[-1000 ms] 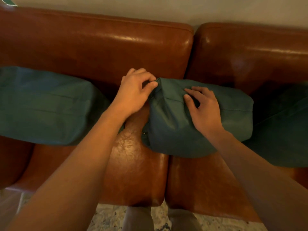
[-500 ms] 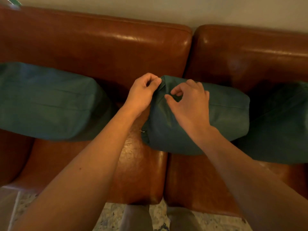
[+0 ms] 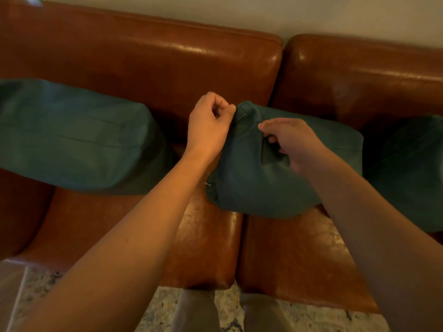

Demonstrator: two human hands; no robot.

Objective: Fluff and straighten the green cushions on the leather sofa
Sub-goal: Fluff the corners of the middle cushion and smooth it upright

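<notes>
- Head view: your left hand pinches the top corner of the middle cushion, which leans on the sofa back between two other cushions.
- Your right hand sits just right of that corner, fingers curled into a fold of the fabric.
- You seem mid-straightening; next, draw the corner up and smooth the fold outward.
- No brand, label or writing is readable; a small zip pull shows below your left wrist.

Left hand pinching middle green cushion corner, right hand gripping its fabric — leather sofa
</notes>
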